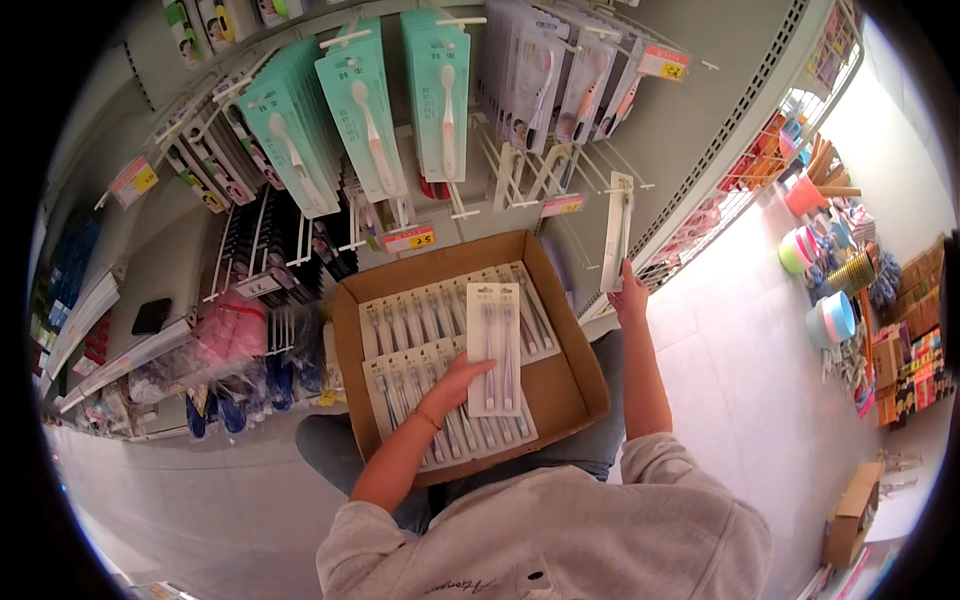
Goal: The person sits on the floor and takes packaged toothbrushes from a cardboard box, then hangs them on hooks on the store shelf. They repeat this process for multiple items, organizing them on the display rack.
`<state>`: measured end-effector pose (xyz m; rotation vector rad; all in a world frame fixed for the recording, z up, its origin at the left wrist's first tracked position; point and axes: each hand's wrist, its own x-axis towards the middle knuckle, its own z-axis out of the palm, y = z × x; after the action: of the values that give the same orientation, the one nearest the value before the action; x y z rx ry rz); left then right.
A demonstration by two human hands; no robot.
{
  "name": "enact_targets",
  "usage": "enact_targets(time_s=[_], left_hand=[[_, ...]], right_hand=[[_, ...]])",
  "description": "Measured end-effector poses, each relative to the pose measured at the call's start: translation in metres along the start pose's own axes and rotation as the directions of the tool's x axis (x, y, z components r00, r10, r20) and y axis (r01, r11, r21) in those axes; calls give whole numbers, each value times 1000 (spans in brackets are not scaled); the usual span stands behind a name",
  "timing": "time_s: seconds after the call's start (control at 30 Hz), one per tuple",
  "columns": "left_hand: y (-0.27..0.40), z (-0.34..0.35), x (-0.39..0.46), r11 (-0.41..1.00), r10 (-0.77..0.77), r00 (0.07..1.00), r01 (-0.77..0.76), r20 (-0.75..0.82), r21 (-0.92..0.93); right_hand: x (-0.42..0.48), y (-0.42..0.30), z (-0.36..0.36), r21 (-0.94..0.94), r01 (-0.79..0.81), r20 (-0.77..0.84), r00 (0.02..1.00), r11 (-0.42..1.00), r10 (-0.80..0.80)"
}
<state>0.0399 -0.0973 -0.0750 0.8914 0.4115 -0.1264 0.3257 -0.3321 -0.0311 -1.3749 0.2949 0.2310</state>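
A cardboard box [559, 397] rests on my lap, holding rows of packaged toothbrushes [416, 319]. Above its contents my left hand [454, 386] grips a pale two-toothbrush pack [493, 349], fingers at its left edge. Out to the right, my right hand [631, 294] holds the lower end of a single slim toothbrush pack [617, 229] upright beside the wire display hooks [592, 161]. Two or more similar pale packs [510, 176] hang on hooks left of that hand.
Green toothbrush packs [442, 97] and purple-backed packs [536, 82] hang above the box. A dark phone [151, 316] lies on the shelf at left. A metal shelf upright [716, 142] stands at right. Stacked buckets [831, 319] and a carton [853, 514] are across the aisle floor.
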Motion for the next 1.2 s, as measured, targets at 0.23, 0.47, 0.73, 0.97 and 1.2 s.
enact_targets(time_s=[0.23,0.47,0.73,0.97,1.2], left_hand=[[2,1,-4,1000,15,999,-15,34,-24],[-1,-2,-3,999,27,999,-26,40,-25],[0,3,-3,998,50,997,-48,65,-35],[-2,-4,-3,966,32,998,-18,53,-257],[0,-4,-1,942,55,994,-20,95,-336]], right_hand=[[7,36,7,152,62,191,977,986,-91],[32,18,37,82,-20,39,999,996,16],[49,13,57,-305,176,225,968,936,-108],[-103,5,93,-506,809,683,588,300,-433],[-153,22,88,-654,602,731,658,458,179]])
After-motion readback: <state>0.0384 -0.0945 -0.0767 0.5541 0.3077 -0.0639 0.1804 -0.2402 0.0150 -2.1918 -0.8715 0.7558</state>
